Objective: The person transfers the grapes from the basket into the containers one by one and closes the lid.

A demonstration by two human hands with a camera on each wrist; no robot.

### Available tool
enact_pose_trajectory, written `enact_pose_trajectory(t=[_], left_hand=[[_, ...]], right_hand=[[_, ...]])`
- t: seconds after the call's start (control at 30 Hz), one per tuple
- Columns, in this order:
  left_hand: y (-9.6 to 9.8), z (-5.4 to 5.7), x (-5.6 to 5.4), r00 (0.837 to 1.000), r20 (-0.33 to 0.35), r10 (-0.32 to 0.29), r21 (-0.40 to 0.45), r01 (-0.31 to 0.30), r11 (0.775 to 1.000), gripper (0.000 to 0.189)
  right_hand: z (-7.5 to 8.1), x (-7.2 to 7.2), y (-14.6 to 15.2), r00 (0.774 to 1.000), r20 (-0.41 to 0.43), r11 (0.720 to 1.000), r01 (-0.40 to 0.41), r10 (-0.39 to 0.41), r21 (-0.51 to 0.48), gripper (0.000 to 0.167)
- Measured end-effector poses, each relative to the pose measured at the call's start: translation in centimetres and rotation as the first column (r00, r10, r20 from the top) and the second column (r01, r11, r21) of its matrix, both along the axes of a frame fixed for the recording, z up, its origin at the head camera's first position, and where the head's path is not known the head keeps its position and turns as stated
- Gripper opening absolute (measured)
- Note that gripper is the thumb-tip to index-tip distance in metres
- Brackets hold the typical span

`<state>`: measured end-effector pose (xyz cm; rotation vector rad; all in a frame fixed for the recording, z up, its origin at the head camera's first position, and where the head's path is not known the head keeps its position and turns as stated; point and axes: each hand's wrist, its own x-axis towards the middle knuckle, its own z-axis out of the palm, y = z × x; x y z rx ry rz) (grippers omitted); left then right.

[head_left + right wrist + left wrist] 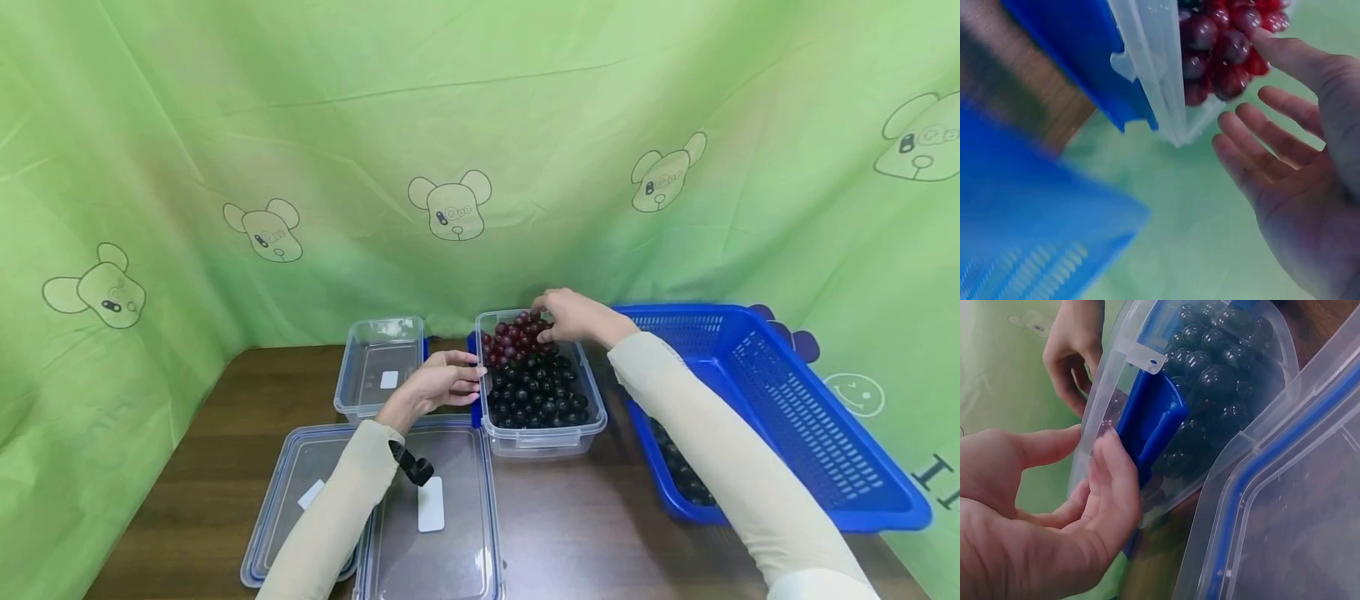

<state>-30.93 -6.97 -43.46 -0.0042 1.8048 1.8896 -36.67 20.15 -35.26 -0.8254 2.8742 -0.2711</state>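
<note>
A clear plastic food container [542,446] with blue side latches stands at the centre. Red grapes [512,340] fill its far part and dark grapes [534,393] its near part. My left hand [441,382] touches the container's left side; in the left wrist view its fingertips lie at the rim and the hanging blue latch [1154,419]. Over the far right corner is my right hand [576,318]. The right wrist view shows its thumb touching the red grapes [1232,47], with the other fingers extended beyond the rim.
At right stands a blue perforated basket [795,408] with dark grapes [681,471] at its near left, partly behind the right sleeve. A second clear container [378,358] stands at left. Two clear lids [457,550] lie in front. A green curtain [555,242] hangs behind the table.
</note>
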Motion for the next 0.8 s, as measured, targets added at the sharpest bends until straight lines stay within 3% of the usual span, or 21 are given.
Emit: enact_pose_trajectory(t=[0.17, 0.37, 0.63, 0.8], left_hand=[[-0.9, 0.9, 0.2, 0.998, -0.064, 0.011, -0.069, -0.016, 0.997, 0.041], [-2.9, 3.5, 0.3, 0.993, -0.116, 0.03, -0.084, -0.04, 0.996, 0.046], [-8.4, 6.8, 0.3, 0.977, -0.211, 0.032, -0.18, -0.07, 0.981, 0.049], [-12.0, 7.6, 0.0, 0.97, -0.237, 0.049, -0.188, -0.096, 0.977, 0.059]], right_hand=[[1.6, 1.1, 2.3, 0.999, -0.03, 1.0, 0.013, -0.013, -0.02, 0.06], [3.5, 2.4, 5.6, 0.996, -0.047, 0.995, 0.071, -0.074, -0.07, 0.073], [4.8, 4.8, 9.3, 0.986, -0.046, 0.981, 0.156, -0.162, -0.117, 0.1], [4.6, 6.3, 11.3, 0.982, -0.036, 0.975, 0.178, -0.184, -0.132, 0.108]])
